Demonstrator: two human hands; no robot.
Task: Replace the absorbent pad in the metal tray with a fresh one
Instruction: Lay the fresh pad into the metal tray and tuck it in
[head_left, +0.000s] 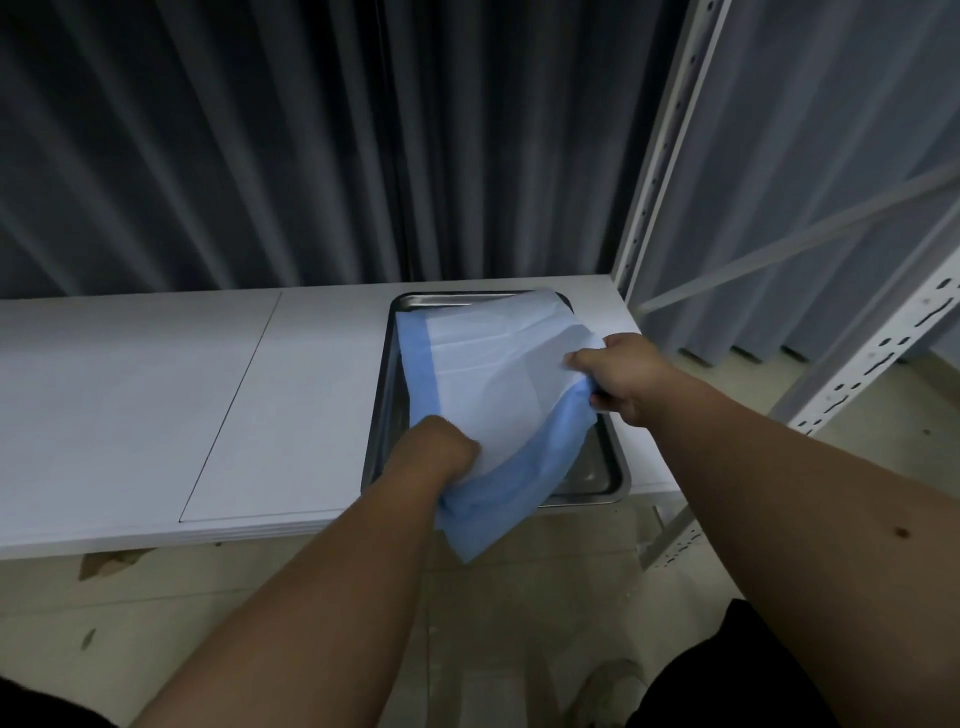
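Observation:
A metal tray (602, 475) sits at the right end of a white shelf. A white absorbent pad (493, 364) with a blue border and blue underside lies half lifted over it. My left hand (431, 449) grips the pad's near left corner, and a blue fold hangs down past the tray's front rim. My right hand (621, 374) pinches the pad's right edge and holds it up off the tray. The pad's far end still rests inside the tray. Bare tray floor shows at the near right corner.
The white shelf board (156, 395) stretches left of the tray, with a seam across it. A perforated white rack upright (660, 171) stands right behind the tray, a second post (883, 343) farther right. Dark curtains hang behind. The floor lies below.

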